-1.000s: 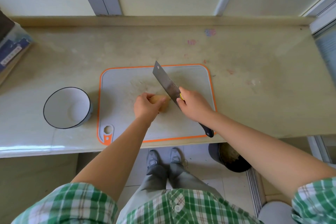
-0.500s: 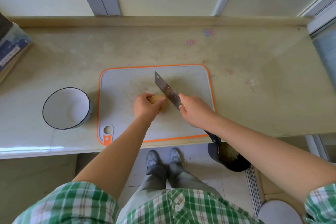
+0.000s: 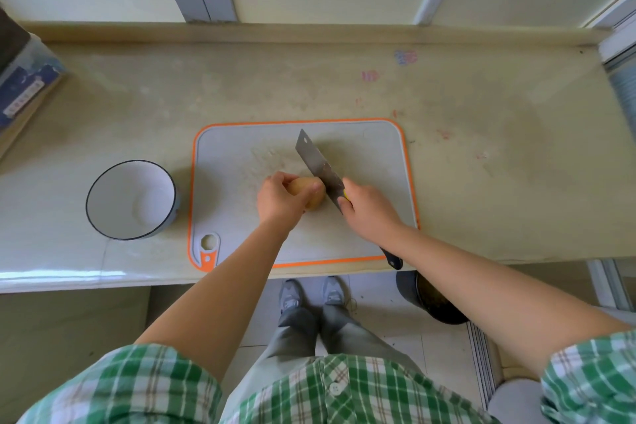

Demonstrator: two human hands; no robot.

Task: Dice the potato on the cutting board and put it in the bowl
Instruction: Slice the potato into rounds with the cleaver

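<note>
Brown potato [image 3: 311,194] sits on the board [image 3: 371,155]. It looks hard and round, so it may roll. The left grip [image 3: 278,201] curls over its left end. The right grip [image 3: 368,208] holds the knife [image 3: 318,165], blade beside the potato.

Single head-worn wide-angle view, looking steeply down, close over the counter [image 3: 481,182] edge and floor

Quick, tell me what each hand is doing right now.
Left hand: closed around the potato, holding it on the cutting board.
Right hand: closed on the knife handle.
</note>
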